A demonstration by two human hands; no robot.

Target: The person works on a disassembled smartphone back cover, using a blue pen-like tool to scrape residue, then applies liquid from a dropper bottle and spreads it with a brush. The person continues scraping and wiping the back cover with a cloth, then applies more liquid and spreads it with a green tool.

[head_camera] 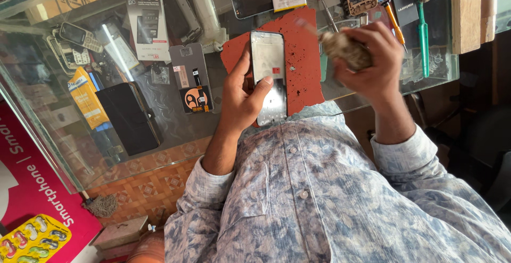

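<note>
Presently the left hand holds a flat rectangular phone frame upright by its edges, thumb and fingers clasped round it, face open to view above a pitted red mat on the glass counter. Just beside it, the right hand closes fully round a worn, bristly brush, seemingly poised for dusting.

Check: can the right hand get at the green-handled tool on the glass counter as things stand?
Probably not without letting go first. The right hand is closed around a brownish wad, so its grip is full. The green-handled tool lies uncovered just beside it on the glass counter.
</note>
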